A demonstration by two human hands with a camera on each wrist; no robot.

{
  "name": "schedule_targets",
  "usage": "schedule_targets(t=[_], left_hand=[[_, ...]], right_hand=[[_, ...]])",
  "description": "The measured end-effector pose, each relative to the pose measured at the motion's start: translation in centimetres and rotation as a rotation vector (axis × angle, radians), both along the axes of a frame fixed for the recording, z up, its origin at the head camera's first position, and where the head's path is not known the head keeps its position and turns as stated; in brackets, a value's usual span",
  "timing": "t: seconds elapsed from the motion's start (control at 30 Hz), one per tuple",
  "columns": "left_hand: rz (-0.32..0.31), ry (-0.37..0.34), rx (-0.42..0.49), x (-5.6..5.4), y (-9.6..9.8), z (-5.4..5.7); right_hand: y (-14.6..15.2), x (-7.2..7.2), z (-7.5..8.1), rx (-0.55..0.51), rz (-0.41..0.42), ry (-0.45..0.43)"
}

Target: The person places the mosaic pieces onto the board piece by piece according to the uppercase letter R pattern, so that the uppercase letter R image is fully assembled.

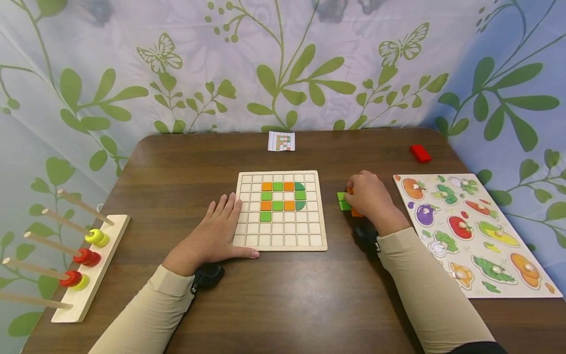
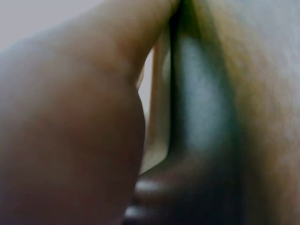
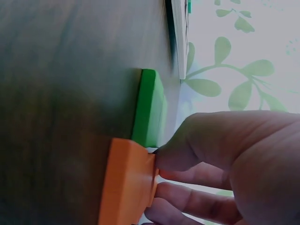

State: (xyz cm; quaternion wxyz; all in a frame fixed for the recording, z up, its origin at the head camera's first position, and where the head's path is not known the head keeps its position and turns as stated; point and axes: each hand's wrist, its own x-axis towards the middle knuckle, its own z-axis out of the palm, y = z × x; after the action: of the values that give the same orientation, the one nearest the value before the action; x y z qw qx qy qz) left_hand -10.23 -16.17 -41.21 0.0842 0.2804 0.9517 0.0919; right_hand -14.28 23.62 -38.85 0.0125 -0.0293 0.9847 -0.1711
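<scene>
My left hand (image 1: 216,228) lies spread on the left edge of a square wooden grid board (image 1: 278,235), its thumb along the near-left corner. On the board, orange tiles, green tiles (image 1: 265,216) and dark green rounded pieces form a pattern. To the right of it, my right hand (image 1: 371,199) pinches an orange square tile (image 3: 155,177) between thumb and fingers. Below that lies another orange tile (image 3: 121,183), beside a green tile (image 3: 149,108). The left wrist view is mostly filled by the blurred left hand (image 2: 70,122).
A small pattern card (image 1: 281,141) lies behind the board. At the right are a vegetable puzzle board (image 1: 424,236) and a red block (image 1: 420,153). A wooden peg stand (image 1: 99,265) with red and yellow beads stands at the left. Behind the table hangs a leaf-patterned cloth (image 1: 221,64).
</scene>
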Motion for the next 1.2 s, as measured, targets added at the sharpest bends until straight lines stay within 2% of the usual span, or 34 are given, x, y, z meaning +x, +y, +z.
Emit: schedule_targets(t=[0.43,0.97,1.2], left_hand=[[0.002,0.001,0.011,0.0,0.0,0.0],[0.0,0.004,0.003,0.0,0.0,0.0],[0.001,-0.007,0.003,0.0,0.0,0.2]], right_hand=[[-0.1,-0.1,-0.2,-0.095,0.025,0.061],[-3.3,0.8,0.1,-0.235,0.157,0.083],[-5.8,1.3,0.3,-0.259,0.286,0.116]])
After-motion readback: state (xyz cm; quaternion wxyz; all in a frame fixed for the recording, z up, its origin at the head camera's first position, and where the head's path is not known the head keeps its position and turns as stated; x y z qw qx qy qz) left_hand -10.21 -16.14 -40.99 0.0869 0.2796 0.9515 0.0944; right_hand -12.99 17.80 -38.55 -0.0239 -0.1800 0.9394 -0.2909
